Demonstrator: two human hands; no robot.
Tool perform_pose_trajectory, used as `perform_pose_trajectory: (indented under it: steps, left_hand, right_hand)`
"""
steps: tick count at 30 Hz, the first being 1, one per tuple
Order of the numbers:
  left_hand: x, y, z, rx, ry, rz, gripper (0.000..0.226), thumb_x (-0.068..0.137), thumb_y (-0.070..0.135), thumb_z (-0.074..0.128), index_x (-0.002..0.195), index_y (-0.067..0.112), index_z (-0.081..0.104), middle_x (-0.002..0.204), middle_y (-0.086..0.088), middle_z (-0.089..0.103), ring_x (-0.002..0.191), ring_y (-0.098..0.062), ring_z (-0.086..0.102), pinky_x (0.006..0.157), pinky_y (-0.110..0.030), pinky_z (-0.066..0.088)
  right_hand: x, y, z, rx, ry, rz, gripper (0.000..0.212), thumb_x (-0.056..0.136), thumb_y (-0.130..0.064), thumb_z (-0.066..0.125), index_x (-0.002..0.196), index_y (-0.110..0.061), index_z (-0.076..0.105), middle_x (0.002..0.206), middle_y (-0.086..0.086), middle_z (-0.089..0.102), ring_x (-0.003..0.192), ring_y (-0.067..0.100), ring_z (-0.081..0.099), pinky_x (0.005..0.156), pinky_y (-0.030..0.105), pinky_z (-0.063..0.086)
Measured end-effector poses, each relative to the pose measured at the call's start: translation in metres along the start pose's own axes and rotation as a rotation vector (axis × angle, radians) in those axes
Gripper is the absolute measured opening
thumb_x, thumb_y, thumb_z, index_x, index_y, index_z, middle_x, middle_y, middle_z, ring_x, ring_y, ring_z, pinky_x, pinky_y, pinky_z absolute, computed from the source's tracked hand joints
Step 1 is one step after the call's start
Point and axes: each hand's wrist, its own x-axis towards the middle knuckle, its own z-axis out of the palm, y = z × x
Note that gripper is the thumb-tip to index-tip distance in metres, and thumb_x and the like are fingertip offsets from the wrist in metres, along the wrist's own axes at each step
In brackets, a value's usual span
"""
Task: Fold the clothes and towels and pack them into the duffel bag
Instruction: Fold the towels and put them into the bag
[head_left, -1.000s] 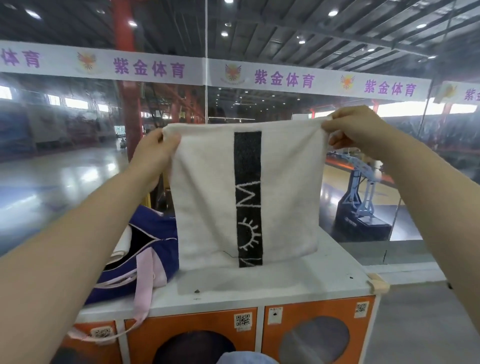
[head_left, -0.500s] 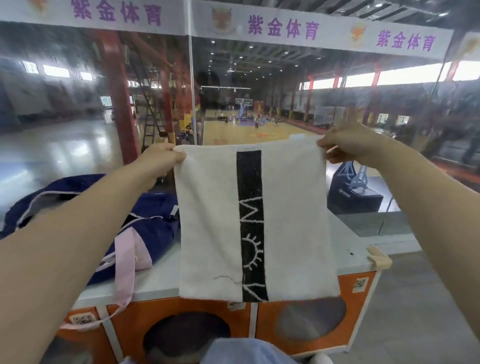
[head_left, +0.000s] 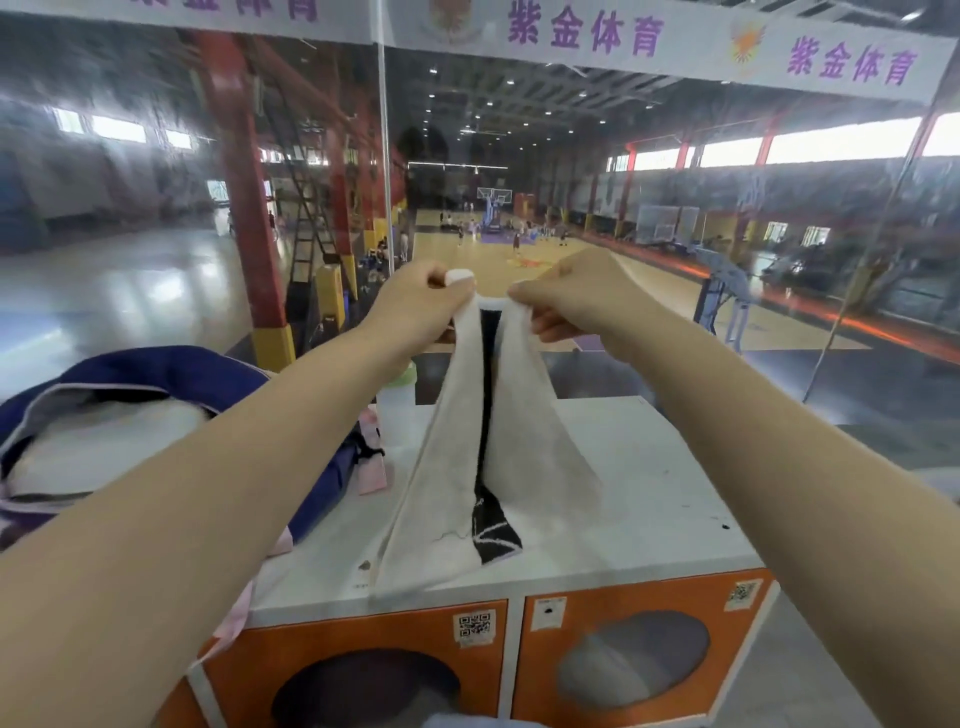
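Hanging folded lengthwise, white towel (head_left: 457, 467), black stripe mostly hidden in the crease, lower end resting on the white surface (head_left: 649, 493). Left hand (head_left: 421, 301) and right hand (head_left: 571, 296), close together, fingers pinching its top corners. Navy duffel bag (head_left: 156, 374) at left, open, partly hidden behind the left forearm.

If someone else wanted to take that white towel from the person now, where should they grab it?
Best at the free bottom hem of the white towel, coming from below or the near side. The left hand and right hand already pinch the two top corners together, so the towel hangs folded down onto the cabinet top.
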Motion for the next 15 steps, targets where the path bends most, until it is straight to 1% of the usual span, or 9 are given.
perform_pose_trajectory:
  steps: [1, 3, 5, 6, 8, 10, 11, 13, 15]
  left_hand:
    - [-0.002, 0.005, 0.003, -0.023, -0.008, 0.036, 0.018, 0.097, 0.026, 0.055, 0.102, 0.010, 0.060, 0.086, 0.000, 0.060, 0.069, -0.008, 0.057, 0.047, -0.011, 0.045]
    - [-0.008, 0.012, 0.001, -0.041, -0.019, 0.089, 0.019, 0.097, 0.025, 0.055, 0.102, 0.010, 0.065, 0.089, -0.001, 0.065, 0.073, -0.008, 0.061, 0.054, -0.012, 0.050]
    - [-0.013, 0.019, -0.004, -0.077, -0.035, 0.095, 0.022, 0.097, 0.026, 0.054, 0.095, 0.010, 0.070, 0.083, 0.000, 0.068, 0.071, -0.008, 0.063, 0.057, -0.015, 0.052]
    - [-0.014, 0.021, -0.006, -0.136, -0.044, 0.054, 0.021, 0.096, 0.025, 0.056, 0.090, 0.012, 0.071, 0.076, 0.002, 0.070, 0.070, -0.009, 0.066, 0.056, -0.016, 0.052]
    - [-0.019, 0.028, -0.011, -0.315, -0.074, -0.038, 0.017, 0.095, 0.018, 0.057, 0.083, 0.015, 0.070, 0.068, 0.004, 0.071, 0.071, -0.013, 0.070, 0.058, -0.019, 0.055]
    - [-0.026, 0.035, -0.014, -0.411, -0.132, -0.037, 0.020, 0.097, 0.010, 0.051, 0.090, 0.013, 0.069, 0.080, -0.002, 0.072, 0.074, -0.015, 0.070, 0.061, -0.020, 0.056]
    - [-0.028, 0.037, -0.018, -0.418, -0.171, -0.027, 0.022, 0.097, 0.009, 0.048, 0.098, 0.009, 0.070, 0.088, -0.006, 0.071, 0.078, -0.016, 0.068, 0.064, -0.020, 0.056]
    - [-0.031, 0.045, -0.024, -0.398, -0.219, -0.011, 0.027, 0.095, 0.009, 0.048, 0.113, 0.002, 0.067, 0.093, -0.010, 0.069, 0.081, -0.017, 0.064, 0.071, -0.021, 0.052]
    - [-0.029, 0.047, -0.030, -0.371, -0.159, -0.016, 0.020, 0.093, 0.008, 0.053, 0.106, 0.002, 0.067, 0.084, -0.003, 0.068, 0.077, -0.013, 0.060, 0.077, -0.024, 0.050]
  right_hand:
    - [-0.001, -0.004, 0.007, 0.019, 0.001, -0.020, 0.028, 0.079, -0.025, 0.077, 0.083, 0.003, 0.073, 0.067, 0.012, 0.071, 0.057, 0.018, 0.069, 0.063, 0.031, 0.061]
    - [-0.002, -0.012, 0.014, 0.066, 0.010, -0.054, 0.027, 0.079, -0.023, 0.077, 0.084, 0.003, 0.072, 0.068, 0.013, 0.071, 0.062, 0.020, 0.071, 0.065, 0.033, 0.062]
    - [-0.005, -0.016, 0.017, 0.100, 0.018, -0.068, 0.026, 0.082, -0.023, 0.072, 0.087, 0.002, 0.072, 0.073, 0.014, 0.072, 0.067, 0.022, 0.072, 0.066, 0.032, 0.062]
    - [-0.007, -0.019, 0.016, 0.096, 0.015, -0.075, 0.029, 0.083, -0.028, 0.069, 0.088, 0.000, 0.072, 0.077, 0.014, 0.072, 0.070, 0.023, 0.071, 0.068, 0.032, 0.062]
    - [-0.011, -0.023, 0.015, 0.045, 0.009, -0.116, 0.051, 0.075, -0.052, 0.069, 0.087, -0.002, 0.071, 0.082, 0.016, 0.071, 0.075, 0.026, 0.068, 0.072, 0.035, 0.060]
    - [-0.018, -0.025, 0.013, -0.008, 0.000, -0.164, 0.074, 0.059, -0.071, 0.068, 0.084, -0.001, 0.066, 0.084, 0.019, 0.068, 0.078, 0.030, 0.066, 0.075, 0.042, 0.058]
    - [-0.020, -0.024, 0.013, -0.025, -0.007, -0.180, 0.079, 0.055, -0.073, 0.068, 0.088, -0.001, 0.066, 0.089, 0.019, 0.069, 0.083, 0.031, 0.068, 0.080, 0.047, 0.058]
    - [-0.023, -0.022, 0.010, -0.018, -0.036, -0.214, 0.071, 0.057, -0.065, 0.071, 0.096, -0.006, 0.069, 0.095, 0.017, 0.071, 0.092, 0.032, 0.069, 0.083, 0.054, 0.056]
    - [-0.029, -0.026, 0.004, 0.045, -0.089, -0.232, 0.052, 0.067, -0.048, 0.080, 0.099, -0.008, 0.070, 0.096, 0.017, 0.072, 0.095, 0.032, 0.069, 0.083, 0.052, 0.057]
